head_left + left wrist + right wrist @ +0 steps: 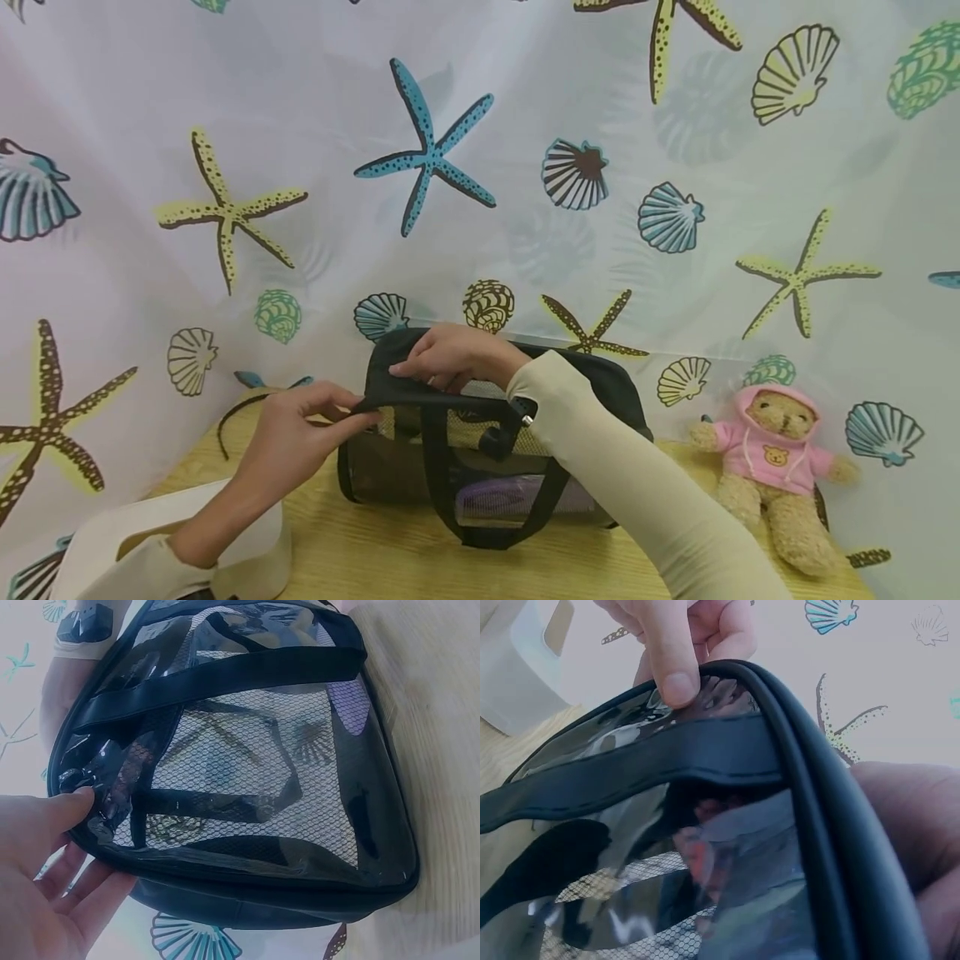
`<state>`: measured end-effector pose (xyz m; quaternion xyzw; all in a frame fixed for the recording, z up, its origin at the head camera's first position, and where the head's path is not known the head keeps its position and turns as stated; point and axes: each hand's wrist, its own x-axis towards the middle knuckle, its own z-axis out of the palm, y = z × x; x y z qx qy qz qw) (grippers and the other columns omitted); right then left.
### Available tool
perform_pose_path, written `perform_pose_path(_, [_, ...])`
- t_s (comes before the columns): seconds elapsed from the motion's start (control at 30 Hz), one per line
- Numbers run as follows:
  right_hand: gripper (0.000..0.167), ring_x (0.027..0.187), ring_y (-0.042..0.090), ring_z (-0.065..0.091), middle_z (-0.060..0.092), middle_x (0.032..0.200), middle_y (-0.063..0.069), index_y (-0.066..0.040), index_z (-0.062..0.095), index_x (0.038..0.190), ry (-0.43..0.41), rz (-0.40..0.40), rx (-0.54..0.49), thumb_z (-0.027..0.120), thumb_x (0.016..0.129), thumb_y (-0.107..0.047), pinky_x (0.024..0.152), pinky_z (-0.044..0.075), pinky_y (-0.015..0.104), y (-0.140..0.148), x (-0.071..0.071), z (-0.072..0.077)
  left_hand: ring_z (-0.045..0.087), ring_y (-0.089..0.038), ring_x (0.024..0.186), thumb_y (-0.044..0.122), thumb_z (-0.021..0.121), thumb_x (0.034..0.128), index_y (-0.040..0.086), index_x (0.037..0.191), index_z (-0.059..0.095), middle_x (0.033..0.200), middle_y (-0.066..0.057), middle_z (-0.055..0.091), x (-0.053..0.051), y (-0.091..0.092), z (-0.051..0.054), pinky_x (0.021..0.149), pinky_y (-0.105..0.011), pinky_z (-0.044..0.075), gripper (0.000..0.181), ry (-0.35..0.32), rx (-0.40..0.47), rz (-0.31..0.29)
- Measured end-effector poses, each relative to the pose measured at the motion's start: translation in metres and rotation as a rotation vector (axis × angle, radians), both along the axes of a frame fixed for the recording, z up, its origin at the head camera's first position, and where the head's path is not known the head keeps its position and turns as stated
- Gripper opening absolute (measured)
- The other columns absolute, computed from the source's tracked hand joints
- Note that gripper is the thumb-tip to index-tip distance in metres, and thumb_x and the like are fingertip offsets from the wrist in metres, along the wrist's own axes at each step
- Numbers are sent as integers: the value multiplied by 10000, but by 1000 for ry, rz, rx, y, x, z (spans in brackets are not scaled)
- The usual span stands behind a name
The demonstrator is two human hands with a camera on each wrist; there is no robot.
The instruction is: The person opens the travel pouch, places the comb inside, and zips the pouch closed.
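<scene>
A clear plastic bag with black trim, mesh and black strap handles (500, 537) stands on the wooden table. Through its front shows a purple comb (555, 493). At the bag's upper left corner my left hand (292, 433) pinches the black edge, thumb on the plastic side and fingers beneath in the left wrist view. My right hand (465, 354) lies across the bag's top with fingers curled at the black rim. Only part of that hand (922, 825) shows in the right wrist view, behind the rim, so its fingertips are hidden.
A white box with an oval opening (273, 550) stands at the front left, under my left forearm. To the right sits a teddy bear in a pink hoodie (776, 458). Behind the table hangs a white curtain with shells and starfish (480, 267).
</scene>
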<state>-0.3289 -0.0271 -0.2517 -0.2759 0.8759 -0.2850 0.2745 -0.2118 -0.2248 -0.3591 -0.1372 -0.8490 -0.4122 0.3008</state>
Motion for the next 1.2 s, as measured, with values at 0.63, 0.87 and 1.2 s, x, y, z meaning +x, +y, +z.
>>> perform_pose_path(0.63, [260,645,120,661,633,761,-20,-114,773,823,120,-68,-68,720,981,-314,712,626,333,7,3,3,678,2,714,207,858,850,251,889,780,871,57,760,0,-5,6,609,-236,554,98,-54,-71,-40])
perform_pose_path(0.87, [238,813,182,770,748,1132,74,-127,820,1002,133,-42,-24,697,995,-331,735,630,312,10,1,8,666,6,732,196,861,845,238,882,786,859,70,748,1,-6,9,633,-231,548,94,-66,-80,-46])
perform_pose_path(1.2, [249,801,166,770,761,1143,93,-123,810,1058,138,-18,13,694,996,-334,742,633,306,14,-2,13,662,3,755,211,864,841,247,896,790,877,75,755,2,-7,10,657,-231,554,99,-44,-95,-48])
